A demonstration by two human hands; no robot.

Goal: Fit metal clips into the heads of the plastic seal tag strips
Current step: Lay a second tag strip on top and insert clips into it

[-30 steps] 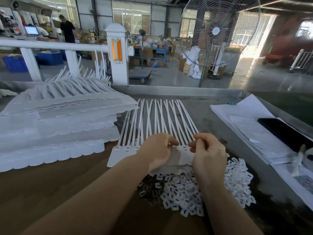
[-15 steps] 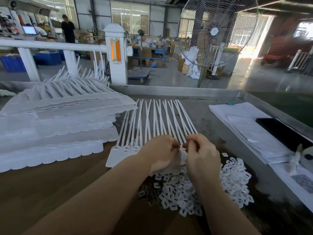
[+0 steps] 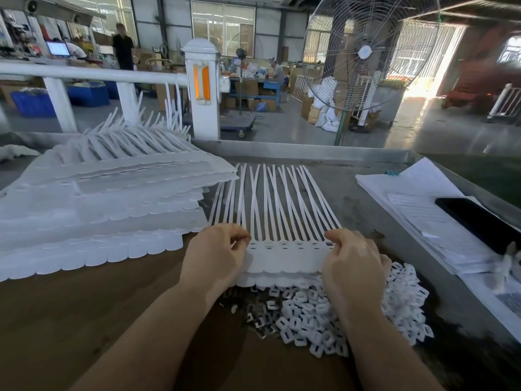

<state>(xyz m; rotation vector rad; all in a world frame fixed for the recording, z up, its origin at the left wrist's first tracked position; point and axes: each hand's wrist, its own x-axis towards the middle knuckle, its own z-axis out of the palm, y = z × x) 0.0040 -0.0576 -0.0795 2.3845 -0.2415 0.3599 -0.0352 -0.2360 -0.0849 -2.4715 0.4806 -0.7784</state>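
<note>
Step in hand: the person is holding a joined sheet of seal tag strips [image 3: 284,253] by its two ends, seemingly squaring it on the worktop [image 3: 84,320] with the row of slotted heads facing up.
Left hand [image 3: 217,256]: its grip is closing over the left end of the sheet, fingers curled in, thumb and fingertips pinching the edge by the heads.
Right hand [image 3: 351,265]: its grip is curling over the right end in the same way, fingertips pressing just beside the last head.
Task's thing: the sheet is lying between the hands, tails fanning away from the person, its near edge overlapping the pile of white plastic pieces [image 3: 324,314].
Clips: small metal clips [image 3: 258,320] are lying on the worktop just below the sheet, partly under the white pile.
Doing it well: probably keeping the sheet flat and taut, so each slot is staying open and level; seating one clip squarely per head, working along the row.
Risk: a bowed sheet is likely tilting the slots.
Nearby: a stack of further strip sheets [image 3: 98,210] is sitting to the left.
</note>
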